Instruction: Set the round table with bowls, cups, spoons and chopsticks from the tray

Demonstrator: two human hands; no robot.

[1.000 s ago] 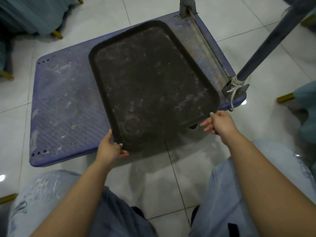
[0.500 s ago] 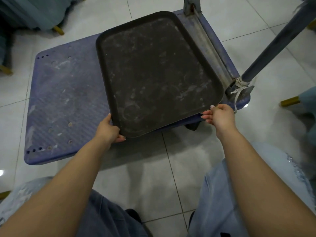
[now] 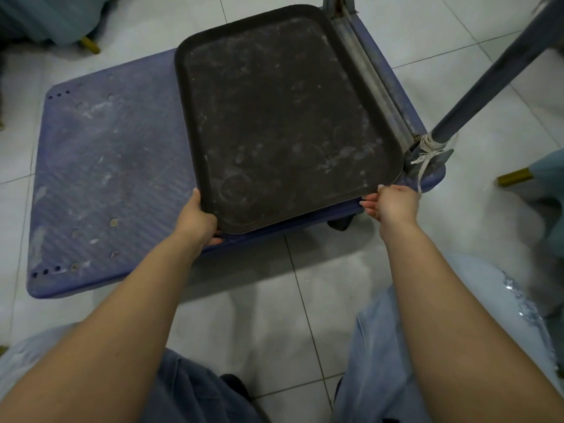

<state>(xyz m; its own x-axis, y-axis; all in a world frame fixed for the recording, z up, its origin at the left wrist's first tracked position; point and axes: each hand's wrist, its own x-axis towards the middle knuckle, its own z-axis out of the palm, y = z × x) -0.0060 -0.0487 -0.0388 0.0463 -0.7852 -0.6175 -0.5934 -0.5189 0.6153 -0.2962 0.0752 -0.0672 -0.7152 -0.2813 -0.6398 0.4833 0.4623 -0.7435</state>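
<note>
The left hand (image 3: pixel 197 219) grips the near-left corner of the tray (image 3: pixel 283 117), thumb on the rim and fingers curled under. The right hand (image 3: pixel 392 203) pinches the near-right corner the same way. The tray is dark, rectangular and bare of dishes; it lies on the blue platform trolley (image 3: pixel 106 178), its far long side close against the handle bracket (image 3: pixel 427 151), its near edge about at the deck's edge. It looks stiff, light and rather grimy, so probably not slippery; the raised rim at opposite corners offers the surest hold.
</note>
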